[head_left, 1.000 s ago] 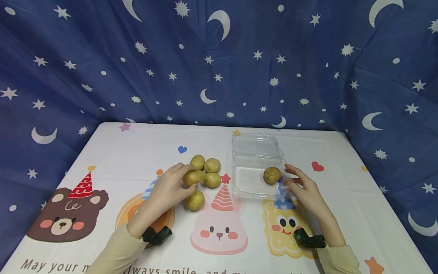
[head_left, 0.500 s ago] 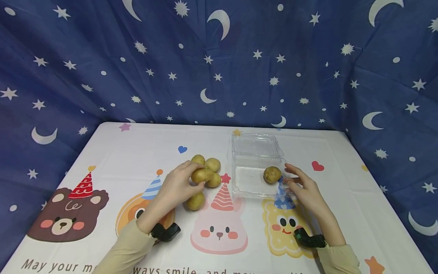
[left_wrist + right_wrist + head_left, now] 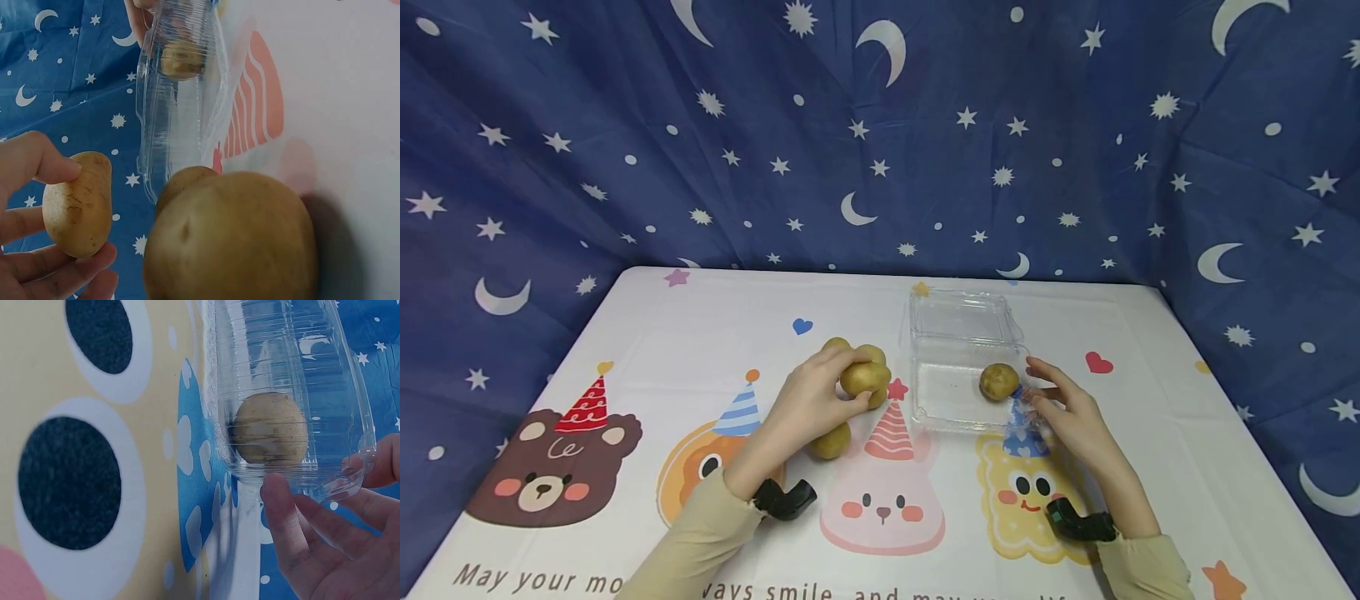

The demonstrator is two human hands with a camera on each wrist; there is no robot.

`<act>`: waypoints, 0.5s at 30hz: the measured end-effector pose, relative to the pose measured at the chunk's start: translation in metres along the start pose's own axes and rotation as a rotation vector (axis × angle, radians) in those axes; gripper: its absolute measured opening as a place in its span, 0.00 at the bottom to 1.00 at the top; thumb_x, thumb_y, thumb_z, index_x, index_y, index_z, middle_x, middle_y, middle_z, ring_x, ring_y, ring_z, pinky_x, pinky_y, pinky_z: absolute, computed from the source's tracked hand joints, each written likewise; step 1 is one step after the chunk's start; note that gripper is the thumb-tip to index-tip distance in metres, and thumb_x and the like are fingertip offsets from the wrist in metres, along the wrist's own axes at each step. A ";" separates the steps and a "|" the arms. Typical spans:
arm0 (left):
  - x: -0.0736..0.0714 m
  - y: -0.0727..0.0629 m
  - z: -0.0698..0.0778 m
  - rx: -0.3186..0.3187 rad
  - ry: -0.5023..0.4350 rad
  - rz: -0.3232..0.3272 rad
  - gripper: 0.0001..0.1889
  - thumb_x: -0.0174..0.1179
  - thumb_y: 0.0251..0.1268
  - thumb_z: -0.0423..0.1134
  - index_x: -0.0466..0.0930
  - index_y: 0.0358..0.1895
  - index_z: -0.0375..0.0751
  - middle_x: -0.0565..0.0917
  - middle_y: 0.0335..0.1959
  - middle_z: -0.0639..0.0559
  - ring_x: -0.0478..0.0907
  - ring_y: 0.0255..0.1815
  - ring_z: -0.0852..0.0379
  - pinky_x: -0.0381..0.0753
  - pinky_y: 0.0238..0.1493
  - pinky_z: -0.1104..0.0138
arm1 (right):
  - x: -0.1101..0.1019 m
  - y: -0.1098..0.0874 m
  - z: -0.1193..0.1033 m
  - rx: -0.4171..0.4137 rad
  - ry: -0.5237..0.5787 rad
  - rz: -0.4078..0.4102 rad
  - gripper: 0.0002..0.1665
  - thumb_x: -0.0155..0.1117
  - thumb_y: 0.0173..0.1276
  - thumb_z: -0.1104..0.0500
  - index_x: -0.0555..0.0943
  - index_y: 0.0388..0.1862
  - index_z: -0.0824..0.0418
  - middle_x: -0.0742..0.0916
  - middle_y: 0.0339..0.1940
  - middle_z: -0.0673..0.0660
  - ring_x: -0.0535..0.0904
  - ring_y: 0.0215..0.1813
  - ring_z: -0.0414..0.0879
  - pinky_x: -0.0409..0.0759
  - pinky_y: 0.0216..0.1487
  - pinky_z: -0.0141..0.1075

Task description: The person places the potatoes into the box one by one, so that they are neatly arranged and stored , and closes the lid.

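My left hand [image 3: 808, 404] grips a yellow-brown potato [image 3: 863, 378] between thumb and fingers, raised off the table in the left wrist view. Beneath and around it lie other potatoes; one potato [image 3: 831, 442] sits nearest me, another [image 3: 837, 343] at the back, partly hidden by the hand. To the right stands a clear plastic clamshell container [image 3: 943, 412], its lid [image 3: 962, 317] folded open to the back. Inside the container's right side rests a potato [image 3: 999, 382]. My right hand [image 3: 350, 544] holds the container's right end, thumb on the outer wall and fingers at the rim.
A white tablecloth [image 3: 730, 308] with printed cartoon figures covers the table. Behind and at both sides hangs a blue curtain [image 3: 745, 100] with moons and stars. Each wrist wears a black camera mount, such as the left mount [image 3: 785, 499].
My left hand has lifted its potato from the group and carried it rightward, now partly covering the other potatoes. The right hand and the container keep their place.
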State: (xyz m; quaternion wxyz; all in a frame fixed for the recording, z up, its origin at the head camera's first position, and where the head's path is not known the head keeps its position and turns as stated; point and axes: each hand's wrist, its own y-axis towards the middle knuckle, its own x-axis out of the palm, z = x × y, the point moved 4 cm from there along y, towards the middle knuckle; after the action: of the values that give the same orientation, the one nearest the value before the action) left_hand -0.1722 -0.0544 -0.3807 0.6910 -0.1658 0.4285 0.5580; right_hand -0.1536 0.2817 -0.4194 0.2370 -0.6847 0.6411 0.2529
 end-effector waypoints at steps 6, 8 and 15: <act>0.007 0.005 0.005 0.006 -0.022 -0.016 0.20 0.69 0.50 0.42 0.79 0.50 0.54 0.78 0.38 0.56 0.74 0.37 0.58 0.74 0.37 0.65 | -0.001 0.000 -0.001 -0.010 -0.009 0.005 0.32 0.51 0.71 0.64 0.61 0.74 0.60 0.73 0.68 0.68 0.78 0.59 0.63 0.75 0.56 0.55; 0.009 0.007 0.007 0.007 -0.024 -0.018 0.20 0.69 0.50 0.42 0.79 0.50 0.54 0.79 0.38 0.56 0.72 0.37 0.58 0.73 0.36 0.66 | -0.001 0.000 -0.001 -0.012 -0.008 0.004 0.32 0.51 0.71 0.64 0.61 0.74 0.59 0.73 0.68 0.68 0.78 0.59 0.63 0.75 0.57 0.56; 0.016 0.013 0.016 0.033 -0.051 -0.030 0.21 0.69 0.49 0.41 0.80 0.50 0.50 0.82 0.41 0.57 0.72 0.35 0.60 0.72 0.35 0.68 | -0.002 0.000 -0.002 -0.007 0.004 0.001 0.32 0.52 0.70 0.64 0.61 0.74 0.59 0.73 0.68 0.67 0.78 0.59 0.62 0.78 0.50 0.34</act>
State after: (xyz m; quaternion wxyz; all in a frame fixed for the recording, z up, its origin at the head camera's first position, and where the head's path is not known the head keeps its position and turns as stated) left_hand -0.1771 -0.0289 -0.3805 0.7127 -0.1466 0.4172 0.5446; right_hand -0.1536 0.2817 -0.4169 0.2330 -0.6858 0.6411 0.2537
